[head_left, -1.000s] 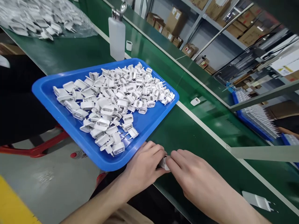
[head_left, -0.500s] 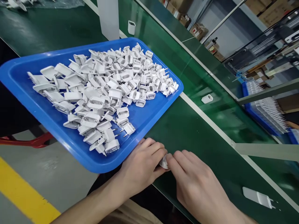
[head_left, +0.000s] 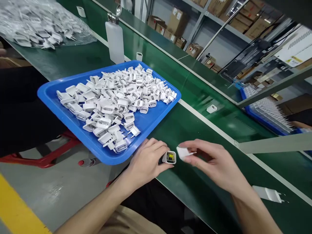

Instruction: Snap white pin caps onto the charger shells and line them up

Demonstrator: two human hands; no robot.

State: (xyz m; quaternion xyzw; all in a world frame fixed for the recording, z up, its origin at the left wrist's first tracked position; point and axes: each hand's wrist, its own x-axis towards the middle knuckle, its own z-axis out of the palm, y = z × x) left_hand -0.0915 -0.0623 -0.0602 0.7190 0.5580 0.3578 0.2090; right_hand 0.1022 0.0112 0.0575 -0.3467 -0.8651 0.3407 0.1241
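My left hand (head_left: pixel 149 159) is closed around a white charger housing (head_left: pixel 170 157), whose open end faces right and shows a yellow part inside. Just to its right, my right hand (head_left: pixel 209 159) pinches a white plug cap (head_left: pixel 183 152) with metal pins pointing right. A small gap separates cap and housing. Beside my left hand lies a blue tray (head_left: pixel 107 159) heaped with white plug caps (head_left: pixel 122 94). A white charger with pins (head_left: pixel 268 194) rests on the green bench near my right forearm.
A white dispenser bottle (head_left: pixel 115 40) stands behind the tray. Plastic-wrapped plug caps (head_left: pixel 46 29) lie at the far left. Single white housings (head_left: pixel 211 109) sit along the green belt (head_left: pixel 195 87). A metal post (head_left: pixel 273 146) crosses at right, near a blue tray of white parts (head_left: pixel 268 110).
The plug cap in my right hand and the housing in my left, close together before, are now apart, and the housing's open end shows. The camera view has shifted, revealing the whole bottle.
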